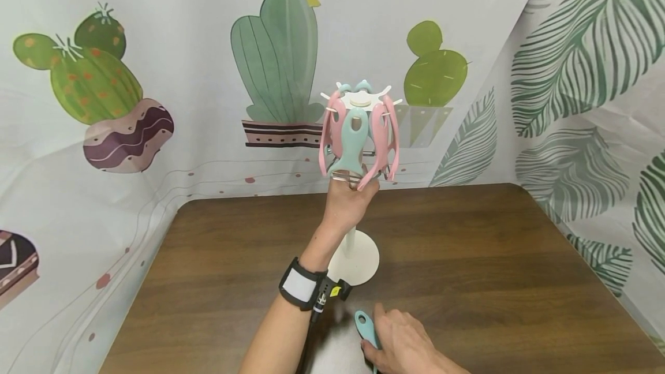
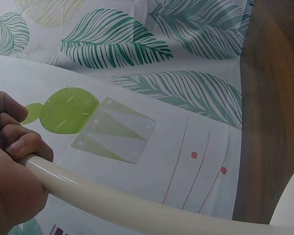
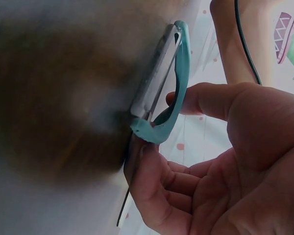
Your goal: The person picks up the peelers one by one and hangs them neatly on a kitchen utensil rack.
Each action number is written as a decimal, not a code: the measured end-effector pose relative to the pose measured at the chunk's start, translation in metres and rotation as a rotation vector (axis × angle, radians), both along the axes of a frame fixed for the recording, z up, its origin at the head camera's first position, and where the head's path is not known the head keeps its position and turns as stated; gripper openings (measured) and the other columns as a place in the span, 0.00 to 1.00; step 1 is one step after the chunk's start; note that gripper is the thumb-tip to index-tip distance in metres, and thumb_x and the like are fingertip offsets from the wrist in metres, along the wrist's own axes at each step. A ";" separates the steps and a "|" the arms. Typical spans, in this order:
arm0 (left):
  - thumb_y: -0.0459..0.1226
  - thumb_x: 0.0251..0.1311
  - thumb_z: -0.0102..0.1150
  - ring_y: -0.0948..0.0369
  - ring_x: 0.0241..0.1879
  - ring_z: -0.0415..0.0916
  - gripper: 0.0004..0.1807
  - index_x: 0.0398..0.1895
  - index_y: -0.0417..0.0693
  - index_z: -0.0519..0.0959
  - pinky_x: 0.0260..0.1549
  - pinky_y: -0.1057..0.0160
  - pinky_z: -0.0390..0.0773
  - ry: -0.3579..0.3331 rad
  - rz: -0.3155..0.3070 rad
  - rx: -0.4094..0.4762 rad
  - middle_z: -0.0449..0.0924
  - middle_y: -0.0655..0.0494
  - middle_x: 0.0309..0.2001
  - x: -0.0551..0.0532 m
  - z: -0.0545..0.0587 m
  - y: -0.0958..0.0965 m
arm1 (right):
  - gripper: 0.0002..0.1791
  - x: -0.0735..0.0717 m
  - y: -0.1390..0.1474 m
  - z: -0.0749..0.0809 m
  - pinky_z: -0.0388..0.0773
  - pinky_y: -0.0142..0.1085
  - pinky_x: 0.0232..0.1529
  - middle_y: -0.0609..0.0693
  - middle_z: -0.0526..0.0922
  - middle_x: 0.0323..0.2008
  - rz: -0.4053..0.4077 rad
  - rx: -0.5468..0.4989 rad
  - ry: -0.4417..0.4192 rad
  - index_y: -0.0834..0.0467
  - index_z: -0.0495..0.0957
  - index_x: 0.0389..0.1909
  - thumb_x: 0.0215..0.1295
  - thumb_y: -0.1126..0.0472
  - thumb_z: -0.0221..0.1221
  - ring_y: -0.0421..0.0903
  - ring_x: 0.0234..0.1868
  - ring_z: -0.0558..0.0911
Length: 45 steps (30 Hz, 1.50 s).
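My left hand (image 1: 347,204) grips the white pole (image 2: 103,191) of an upright stand, just beneath its top. White prongs fan out from the stand's crown (image 1: 370,101), and several pink and mint-green peelers hang from them, such as a mint peeler (image 1: 355,142) at the front. The round white base (image 1: 363,264) rests on the table. Near the table's front edge, my right hand (image 1: 405,339) pinches a teal peeler (image 1: 365,328) between thumb and fingers. In the right wrist view, the metal blade (image 3: 159,73) of this peeler lies close to the tabletop.
The brown wooden table (image 1: 467,258) spreads around the stand. Behind it hangs a white cloth printed with cacti and leaves (image 1: 197,103). A black-and-white strap with a small camera (image 1: 306,286) sits on my left wrist, and a dark cable (image 3: 244,41) runs along that arm.
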<state>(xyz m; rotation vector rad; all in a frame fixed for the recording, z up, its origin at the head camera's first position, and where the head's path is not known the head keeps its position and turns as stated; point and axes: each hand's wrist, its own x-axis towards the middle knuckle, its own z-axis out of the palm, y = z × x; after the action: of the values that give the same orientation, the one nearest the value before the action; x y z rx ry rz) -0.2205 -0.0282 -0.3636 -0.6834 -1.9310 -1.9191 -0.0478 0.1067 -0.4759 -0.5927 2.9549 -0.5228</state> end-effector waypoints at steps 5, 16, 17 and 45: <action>0.25 0.61 0.58 0.61 0.20 0.61 0.09 0.33 0.48 0.73 0.22 0.62 0.63 0.014 -0.009 0.006 0.64 0.56 0.20 0.000 0.000 0.000 | 0.24 0.000 0.001 0.000 0.70 0.41 0.19 0.44 0.68 0.19 0.003 -0.001 0.015 0.55 0.69 0.32 0.55 0.48 0.75 0.42 0.19 0.69; 0.24 0.61 0.59 0.62 0.21 0.61 0.09 0.35 0.46 0.73 0.26 0.63 0.64 0.006 0.008 0.006 0.65 0.59 0.21 0.000 0.000 0.001 | 0.22 0.002 0.002 0.000 0.65 0.37 0.17 0.42 0.67 0.19 0.028 -0.030 0.079 0.53 0.70 0.32 0.53 0.49 0.75 0.40 0.18 0.68; 0.23 0.61 0.59 0.61 0.22 0.61 0.09 0.36 0.45 0.73 0.26 0.63 0.64 0.005 0.009 0.008 0.64 0.59 0.21 0.002 0.001 0.001 | 0.22 0.002 0.002 0.000 0.65 0.37 0.17 0.41 0.67 0.19 0.029 -0.038 0.078 0.53 0.70 0.32 0.53 0.49 0.75 0.39 0.18 0.67; 0.21 0.59 0.57 0.63 0.22 0.60 0.12 0.29 0.46 0.70 0.26 0.64 0.62 0.000 -0.010 0.029 0.64 0.62 0.21 0.023 0.026 -0.002 | 0.15 -0.016 0.016 0.029 0.67 0.31 0.23 0.35 0.70 0.26 -0.085 -0.172 0.140 0.45 0.75 0.34 0.54 0.56 0.74 0.32 0.23 0.69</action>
<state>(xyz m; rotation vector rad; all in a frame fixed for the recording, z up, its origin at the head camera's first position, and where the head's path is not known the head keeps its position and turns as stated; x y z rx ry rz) -0.1973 -0.0302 -0.3374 -0.6869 -1.8993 -1.9491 -0.0634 0.1224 -0.4469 -0.5410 3.0999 -0.7809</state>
